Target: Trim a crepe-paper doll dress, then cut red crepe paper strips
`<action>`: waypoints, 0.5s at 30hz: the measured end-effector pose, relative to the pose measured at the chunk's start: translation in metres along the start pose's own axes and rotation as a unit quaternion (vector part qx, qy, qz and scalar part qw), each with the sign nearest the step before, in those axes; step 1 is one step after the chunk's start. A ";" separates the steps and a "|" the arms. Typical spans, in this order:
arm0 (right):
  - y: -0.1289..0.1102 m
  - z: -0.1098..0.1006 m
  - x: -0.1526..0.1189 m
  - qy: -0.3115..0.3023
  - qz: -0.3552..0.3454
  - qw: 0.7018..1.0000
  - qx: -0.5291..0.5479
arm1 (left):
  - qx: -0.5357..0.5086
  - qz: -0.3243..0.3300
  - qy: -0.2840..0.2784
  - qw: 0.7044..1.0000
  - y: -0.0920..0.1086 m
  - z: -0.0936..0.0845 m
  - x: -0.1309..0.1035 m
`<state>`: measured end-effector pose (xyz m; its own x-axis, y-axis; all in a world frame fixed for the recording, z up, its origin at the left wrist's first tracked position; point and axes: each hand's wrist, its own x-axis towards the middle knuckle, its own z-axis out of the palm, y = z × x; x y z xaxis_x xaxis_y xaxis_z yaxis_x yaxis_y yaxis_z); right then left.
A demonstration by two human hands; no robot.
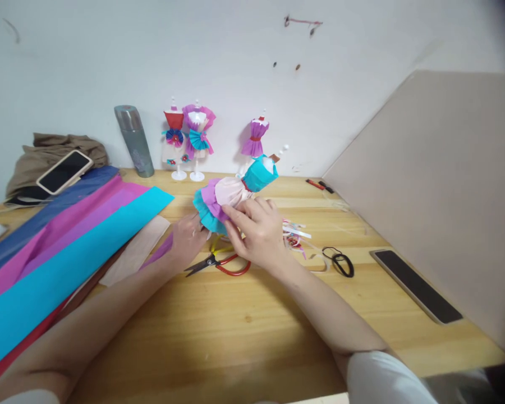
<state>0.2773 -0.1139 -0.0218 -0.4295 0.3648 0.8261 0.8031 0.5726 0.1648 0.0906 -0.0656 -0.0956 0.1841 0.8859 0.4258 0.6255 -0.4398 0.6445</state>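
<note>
A small dress form (234, 192) in a paper dress leans to the right above the table, its top turquoise and its ruffled skirt pale pink, purple and turquoise. My left hand (189, 240) is closed round its lower end beneath the skirt; what its fingers grip there is partly hidden. With thumb and fingers my right hand (258, 229) pinches the purple ruffle at the skirt's edge. Below both hands lie scissors (211, 261) with red and yellow handles, blades pointing left. A purple paper strip (159, 252) shows beside my left wrist.
Coloured paper sheets (67, 269) spread along the left. Several dressed forms (197, 140) and a thermos (134, 143) stand by the wall. Paper scraps (294, 238), black hair ties (344, 265) and a dark-faced phone-like slab (416, 286) lie right. A phone (65, 171) rests on brown cloth (29, 163).
</note>
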 end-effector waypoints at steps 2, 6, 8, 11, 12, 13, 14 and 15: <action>0.001 0.001 0.000 -0.002 -0.005 1.000 0.006 | -0.009 0.000 -0.003 1.000 0.001 -0.001 0.000; 0.001 0.000 0.001 -0.001 -0.015 0.999 0.030 | -0.026 0.014 0.003 1.000 0.003 -0.003 0.000; 0.000 -0.002 0.002 0.011 -0.024 0.998 0.050 | -0.031 0.015 0.004 0.999 0.003 -0.004 0.001; -0.001 -0.005 0.003 0.040 -0.036 0.996 0.073 | -0.026 0.005 0.008 1.000 0.004 -0.004 0.001; -0.001 -0.006 0.003 0.048 -0.037 0.995 0.074 | -0.024 0.001 0.009 1.000 0.004 -0.005 0.001; -0.001 -0.006 0.003 0.056 -0.036 0.995 0.073 | -0.020 -0.002 0.010 1.000 0.005 -0.005 0.001; -0.001 -0.006 0.003 0.063 -0.034 0.995 0.071 | -0.010 -0.004 0.009 1.000 0.005 -0.005 0.001; -0.001 -0.006 0.002 0.068 -0.030 0.995 0.069 | 0.001 -0.005 0.007 1.000 0.006 -0.004 0.001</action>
<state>0.2781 -0.1179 -0.0167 -0.4079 0.2290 0.8838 0.7087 0.6897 0.1484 0.0910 -0.0683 -0.0887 0.1667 0.8883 0.4279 0.6288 -0.4301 0.6478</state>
